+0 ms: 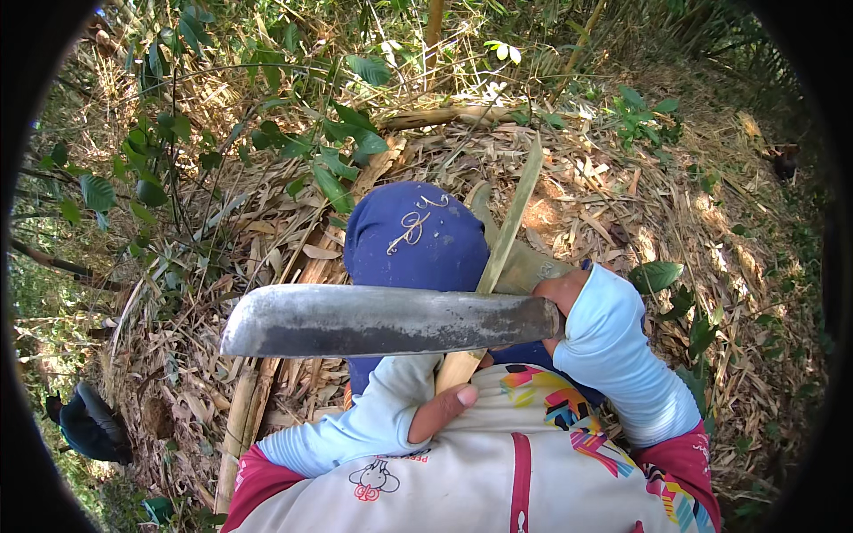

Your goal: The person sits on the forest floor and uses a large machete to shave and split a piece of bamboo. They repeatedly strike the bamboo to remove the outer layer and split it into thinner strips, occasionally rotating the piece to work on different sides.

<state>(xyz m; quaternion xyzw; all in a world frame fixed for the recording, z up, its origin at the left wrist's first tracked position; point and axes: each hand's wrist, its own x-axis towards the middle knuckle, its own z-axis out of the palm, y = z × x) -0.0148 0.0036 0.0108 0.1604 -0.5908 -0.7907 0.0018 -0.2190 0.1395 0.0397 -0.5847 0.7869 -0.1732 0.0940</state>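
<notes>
Technician: Use the blue knee (418, 253) as the reference. What lies to the left?

Instructor: Well apart from the knee, a dark object (87, 422) rests at the far left; its kind cannot be determined. Nearer, on the near side of the knee, a cartoon figure (373, 480) is printed on the pale jacket (462, 471).

Technician: Any legible marking?

Instructor: Small red lettering (416, 457) adjoins the figure, partly lost in the folds. No lettering can be made out on the blade (391, 322).

Technician: State the blade's position.

Instructor: It spans the near side of the knee, tip to the left, broad face up. This orientation probably holds the tip clear of both hands.

Technician: And the left hand (434, 416)?

Instructor: Directly on the near side of the knee, its fingers appear closed about the lower end of the bamboo strip (514, 226). The thumb shows; the other fingers are mostly hidden. The grip presumably steadies the strip, which slants up past the knee's right side and passes beneath the blade. Contact between the two cannot be confirmed.

Technician: The right hand (562, 289)?

Instructor: Right of the knee, its fingers are wrapped at the blade's handle end, concealing the handle. This likely gives direct control of the blade. Further right, bright geometric shapes (613, 453) decorate the jacket.
</notes>
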